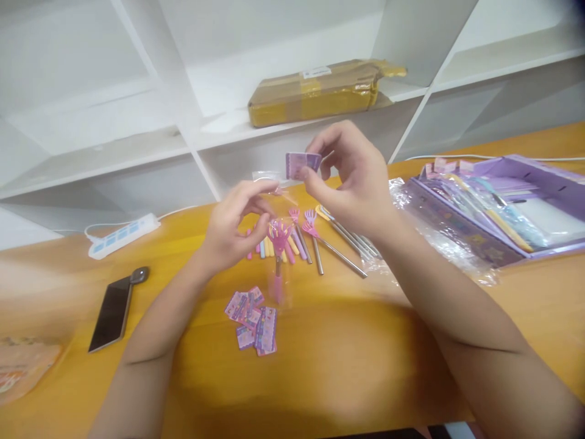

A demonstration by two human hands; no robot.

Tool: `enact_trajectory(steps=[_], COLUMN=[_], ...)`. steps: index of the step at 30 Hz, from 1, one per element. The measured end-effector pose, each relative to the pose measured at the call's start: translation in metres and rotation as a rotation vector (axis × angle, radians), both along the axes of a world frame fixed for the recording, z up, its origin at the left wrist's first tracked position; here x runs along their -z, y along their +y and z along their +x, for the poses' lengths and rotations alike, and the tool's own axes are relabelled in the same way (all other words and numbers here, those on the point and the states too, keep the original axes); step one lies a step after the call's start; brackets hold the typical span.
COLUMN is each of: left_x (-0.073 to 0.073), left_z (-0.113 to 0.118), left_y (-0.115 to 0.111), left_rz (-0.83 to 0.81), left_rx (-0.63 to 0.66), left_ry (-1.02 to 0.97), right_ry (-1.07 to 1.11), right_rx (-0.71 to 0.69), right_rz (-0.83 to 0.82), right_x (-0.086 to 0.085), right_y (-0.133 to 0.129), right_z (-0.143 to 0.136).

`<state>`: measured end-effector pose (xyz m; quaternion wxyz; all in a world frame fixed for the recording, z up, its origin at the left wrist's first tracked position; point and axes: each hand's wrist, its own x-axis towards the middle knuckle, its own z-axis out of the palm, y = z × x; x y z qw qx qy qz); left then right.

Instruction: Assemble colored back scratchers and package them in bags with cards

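Purple printed card shows in the head view, pinched between the thumb and fingers of the right hand, which is nearly closed on it and raised above the wooden table. Lower and to its left, the left hand is half curled, its thumb and forefinger apart, at the edge of a clear bag; whether it grips the plastic I cannot tell. Inside that bag is a pink hand-shaped scratcher, claw end up. Just behind lie loose scratchers with metal rods and, beside them, pastel handles. More cards are heaped nearer the person. At the right sits an open purple box holding bagged items; at the left, a power strip and a dark phone.
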<state>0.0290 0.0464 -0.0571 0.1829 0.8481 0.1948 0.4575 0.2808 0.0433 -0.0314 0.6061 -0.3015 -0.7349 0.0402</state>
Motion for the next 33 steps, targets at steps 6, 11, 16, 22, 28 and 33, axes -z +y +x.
enact_trajectory(steps=[6,11,16,22,28,33], left_x=[0.0,-0.002,-0.002,-0.002,0.002,0.003], left_z=[0.0,0.001,0.001,-0.002,-0.004,-0.003], left_y=[-0.001,-0.001,-0.002,-0.002,0.007,0.009], left_rz=[-0.003,-0.012,-0.108,-0.291,-0.267,-0.256], left_rx=[-0.04,0.01,0.081,0.189,0.298,0.294], left_ry=[0.027,0.002,-0.058,-0.139,-0.189,-0.196], right_ry=[-0.019,0.146,0.146,0.097,0.008,-0.06], right_rx=[0.057,-0.072,-0.128,-0.366,-0.219,-0.17], right_rz=[-0.023,0.017,-0.039,-0.168,-0.146,-0.141], right_x=[-0.008,-0.011,-0.011,-0.009,-0.005,-0.003], right_y=[-0.003,-0.003,-0.004,-0.006,-0.001,0.001], right_z=[0.013,0.016,0.014,0.011,0.014,0.017])
